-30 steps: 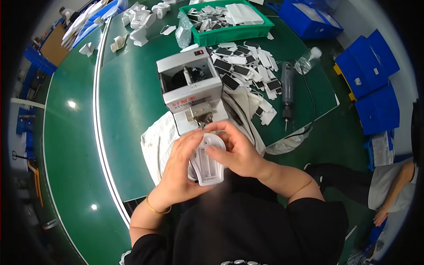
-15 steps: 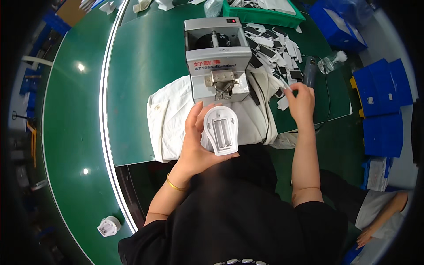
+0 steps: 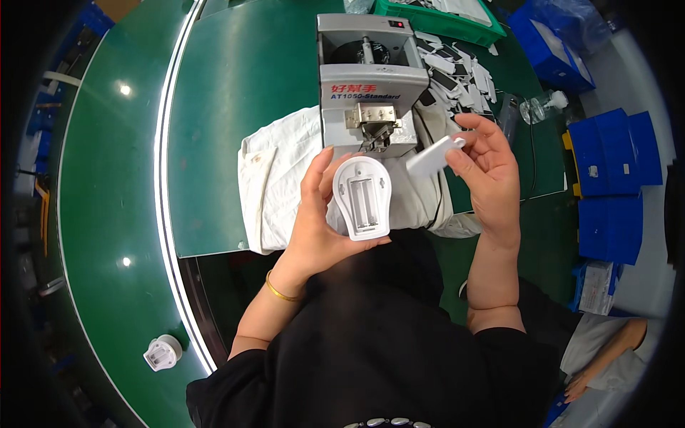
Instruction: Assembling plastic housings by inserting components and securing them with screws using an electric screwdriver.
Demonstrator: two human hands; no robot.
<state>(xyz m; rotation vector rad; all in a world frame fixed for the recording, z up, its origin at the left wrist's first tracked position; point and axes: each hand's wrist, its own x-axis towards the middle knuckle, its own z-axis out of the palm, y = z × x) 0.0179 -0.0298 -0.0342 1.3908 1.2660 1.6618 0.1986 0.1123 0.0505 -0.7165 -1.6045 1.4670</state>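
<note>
My left hand (image 3: 314, 214) grips a white plastic housing (image 3: 362, 235), its open battery compartment facing up. Both battery slots in it look bare. Between the thumb and fingers of my right hand (image 3: 489, 167) is a white battery cover (image 3: 432, 157), held tilted to the right of the housing and apart from it. Just beyond the housing stands a grey tape-cutting machine (image 3: 364, 82) with a metal cutter head at its front. White cloth (image 3: 278, 185) lies beneath the machine and spreads to both sides of it.
Several white covers with dark pads (image 3: 464, 89) lie heaped right of the machine, before a green tray (image 3: 457, 21). A clear bottle (image 3: 539, 107) lies further right. Another white housing (image 3: 163, 352) sits at the lower left. Blue bins (image 3: 603, 157) and another person's arm (image 3: 603, 360) are at the right.
My right hand has come away from the heap toward the housing, bringing a battery cover with it. My left hand still holds the housing in nearly the same place. The view has shifted slightly.
</note>
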